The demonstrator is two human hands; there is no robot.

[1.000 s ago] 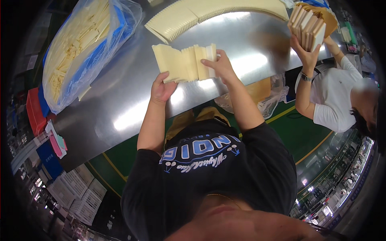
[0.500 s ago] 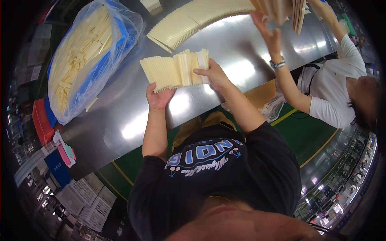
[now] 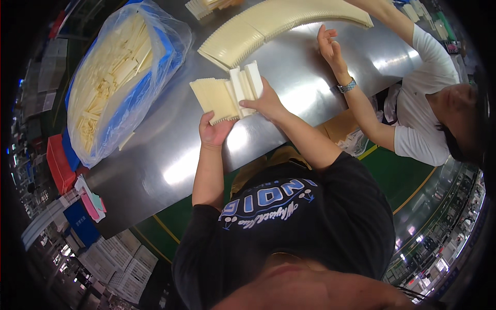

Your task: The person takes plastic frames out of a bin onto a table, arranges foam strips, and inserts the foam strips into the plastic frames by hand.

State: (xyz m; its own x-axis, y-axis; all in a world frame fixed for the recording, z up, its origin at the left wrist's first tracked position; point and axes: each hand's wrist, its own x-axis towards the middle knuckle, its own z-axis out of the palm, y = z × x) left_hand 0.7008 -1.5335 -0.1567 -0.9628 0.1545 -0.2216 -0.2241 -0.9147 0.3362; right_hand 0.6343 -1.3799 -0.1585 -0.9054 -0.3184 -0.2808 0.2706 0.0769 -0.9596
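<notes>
Between my hands, above the metal table, is a fanned stack of thin cream strips (image 3: 213,99). My left hand (image 3: 217,130) is closed on the lower edge of the stack, thumb in front. At the stack's right end, my right hand (image 3: 266,102) grips several strips, its thumb across their front. White faces (image 3: 253,80) show there, with gaps between the bunches. The fingers behind the stack are hidden. Beyond it, a long curved row of similar cream strips (image 3: 268,26) lies on the table.
On the left stands a blue bin (image 3: 164,44) lined with clear plastic (image 3: 178,39), full of loose cream strips (image 3: 111,72). A red box (image 3: 59,163) sits beside it. At right, a co-worker's hand (image 3: 330,49) reaches over the metal table (image 3: 305,88). More strips (image 3: 209,8) lie at the far edge.
The strips at the right end of my stack have tilted apart, showing more white. The co-worker's near hand, earlier beside a raised bunch of strips, is now lower with none in it.
</notes>
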